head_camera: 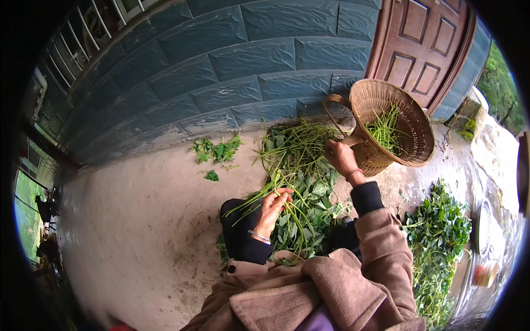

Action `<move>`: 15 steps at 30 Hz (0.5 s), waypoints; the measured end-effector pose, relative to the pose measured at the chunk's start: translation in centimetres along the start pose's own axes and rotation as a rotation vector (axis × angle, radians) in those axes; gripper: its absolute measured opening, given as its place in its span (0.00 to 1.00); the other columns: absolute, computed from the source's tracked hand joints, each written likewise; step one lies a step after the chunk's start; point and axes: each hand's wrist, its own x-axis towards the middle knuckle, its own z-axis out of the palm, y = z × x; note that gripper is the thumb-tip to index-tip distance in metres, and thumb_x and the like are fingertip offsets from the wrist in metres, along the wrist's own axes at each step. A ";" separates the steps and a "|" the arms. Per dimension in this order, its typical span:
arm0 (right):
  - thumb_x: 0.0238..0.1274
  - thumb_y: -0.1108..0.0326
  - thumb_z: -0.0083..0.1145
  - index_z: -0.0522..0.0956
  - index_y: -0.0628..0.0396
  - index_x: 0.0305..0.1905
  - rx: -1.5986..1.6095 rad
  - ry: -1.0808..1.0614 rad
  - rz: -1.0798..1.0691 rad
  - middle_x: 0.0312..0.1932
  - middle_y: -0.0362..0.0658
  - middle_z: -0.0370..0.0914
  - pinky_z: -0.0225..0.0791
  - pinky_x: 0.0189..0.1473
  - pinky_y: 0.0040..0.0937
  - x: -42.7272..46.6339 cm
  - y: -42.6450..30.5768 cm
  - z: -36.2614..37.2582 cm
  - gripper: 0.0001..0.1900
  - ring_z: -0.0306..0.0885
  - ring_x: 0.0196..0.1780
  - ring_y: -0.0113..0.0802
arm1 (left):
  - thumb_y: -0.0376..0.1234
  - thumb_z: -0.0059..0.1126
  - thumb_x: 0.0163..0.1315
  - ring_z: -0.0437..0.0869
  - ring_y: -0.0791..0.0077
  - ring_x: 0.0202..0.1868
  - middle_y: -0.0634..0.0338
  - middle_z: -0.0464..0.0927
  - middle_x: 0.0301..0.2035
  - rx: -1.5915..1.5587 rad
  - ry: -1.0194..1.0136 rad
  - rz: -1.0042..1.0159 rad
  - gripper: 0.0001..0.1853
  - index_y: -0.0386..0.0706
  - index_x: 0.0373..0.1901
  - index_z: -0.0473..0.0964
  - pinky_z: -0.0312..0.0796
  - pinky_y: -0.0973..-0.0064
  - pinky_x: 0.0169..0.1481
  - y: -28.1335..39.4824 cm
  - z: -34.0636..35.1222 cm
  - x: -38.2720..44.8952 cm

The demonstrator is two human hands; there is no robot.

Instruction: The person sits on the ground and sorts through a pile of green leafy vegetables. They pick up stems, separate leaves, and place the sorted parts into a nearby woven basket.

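My left hand (275, 205) holds a loose bunch of long green stems (252, 200), which stick out on both sides of the fingers. To the right and farther off, my right hand (341, 157) is closed at a woven strap (352, 141) of the wicker basket (370, 157) and appears to grip it. Cut green stems (386, 128) lie inside the basket. Below and between the hands spreads a heap of leafy greens (319, 192). A pile of bare stems (300, 142) lies beyond it, near the wall.
Small loose leaves (217, 149) lie on the concrete floor (136, 223) to the left. A blue-grey tiled wall (252, 53) runs across the back, with a brown panelled door (420, 49) at right. Another leafy heap (439, 231) lies at right, beside a round basin (483, 227) and a tub (484, 274).
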 end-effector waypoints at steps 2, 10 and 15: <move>0.61 0.65 0.61 0.77 0.58 0.49 0.516 0.083 -0.205 0.36 0.50 0.83 0.75 0.39 0.36 2.5 -4.9 1.0 0.14 0.82 0.35 0.42 | 0.38 0.51 0.72 0.79 0.79 0.40 0.64 0.77 0.36 0.000 0.015 -0.017 0.13 0.40 0.50 0.76 0.76 0.76 0.45 0.3 -0.1 -0.1; 0.67 0.67 0.57 0.77 0.66 0.44 0.745 -0.108 0.070 0.29 0.42 0.81 0.71 0.33 0.26 -6.3 -3.4 2.4 0.11 0.79 0.32 0.24 | 0.36 0.52 0.71 0.80 0.78 0.40 0.64 0.79 0.37 -0.198 0.128 0.068 0.12 0.42 0.51 0.77 0.77 0.72 0.47 3.5 -3.9 1.0; 0.72 0.58 0.52 0.77 0.63 0.50 1.038 -0.132 0.416 0.40 0.43 0.83 0.72 0.42 0.25 -17.2 0.9 2.7 0.17 0.80 0.40 0.26 | 0.37 0.52 0.71 0.79 0.77 0.41 0.64 0.79 0.38 -0.334 0.060 0.065 0.13 0.44 0.53 0.74 0.77 0.73 0.47 5.5 -5.8 2.6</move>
